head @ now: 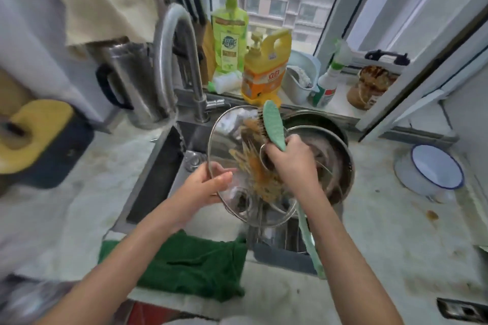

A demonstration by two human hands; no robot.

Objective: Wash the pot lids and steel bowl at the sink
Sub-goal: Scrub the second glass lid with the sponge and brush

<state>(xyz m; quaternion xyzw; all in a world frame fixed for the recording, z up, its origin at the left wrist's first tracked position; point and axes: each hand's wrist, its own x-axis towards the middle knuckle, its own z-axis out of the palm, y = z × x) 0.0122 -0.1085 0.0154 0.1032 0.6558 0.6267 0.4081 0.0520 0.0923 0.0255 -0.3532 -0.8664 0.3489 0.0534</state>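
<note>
Gripping glass lid (232, 140) rim, left hand (208, 185), right hand (290, 161) clutching brush (274, 124)

Left hand (208, 185) tilts lid (229, 140); right hand (290, 158) scrubs.

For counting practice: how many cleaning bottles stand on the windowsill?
3: green pump bottle leftmost, yellow pump bottle beside it, white spray bottle further right. Others may be hidden behind them.

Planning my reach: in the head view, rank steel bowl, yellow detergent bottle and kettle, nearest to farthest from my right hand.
1. Steel bowl, in the sink beside the right hand.
2. Yellow detergent bottle, on the windowsill behind.
3. Kettle, far left past the faucet.
</note>
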